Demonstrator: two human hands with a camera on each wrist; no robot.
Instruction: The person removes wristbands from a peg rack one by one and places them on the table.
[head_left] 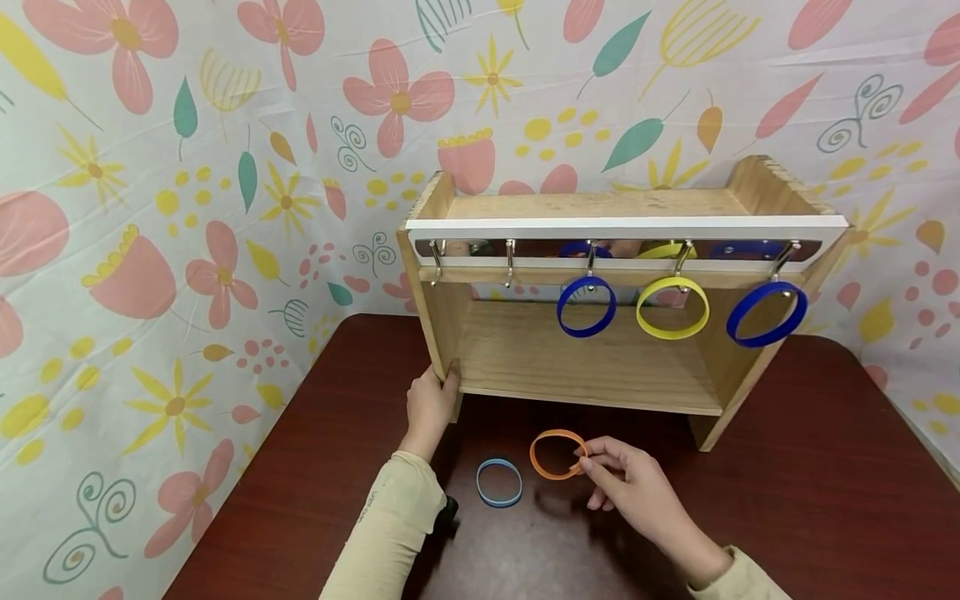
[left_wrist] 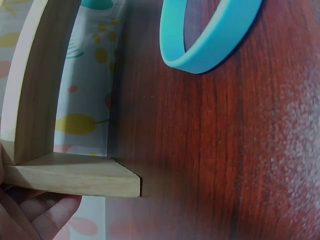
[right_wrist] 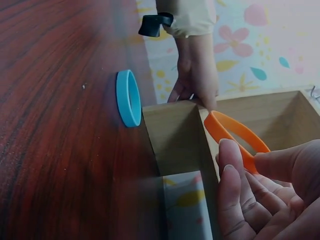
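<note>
Between thumb and fingers, my right hand [head_left: 633, 483] pinches an orange wristband [head_left: 558, 455] in front of the wooden shelf [head_left: 585, 392]. My left hand [head_left: 430, 406] grips the shelf's left side panel near its bottom, with the thumb on the front edge. A light blue wristband [head_left: 499, 503] lies on the table between the two arms. Along the shelf's top front runs a metal rail [head_left: 480, 251] of hooks. A blue wristband [head_left: 587, 332], a yellow wristband [head_left: 672, 333] and a second blue wristband [head_left: 765, 340] hang on its middle and right hooks; the two left hooks are bare.
The shelf stands on a dark red-brown table [head_left: 285, 500]. Behind and to the left hangs a floral cloth [head_left: 300, 150]. A black strap piece [head_left: 446, 512] shows at my left wrist.
</note>
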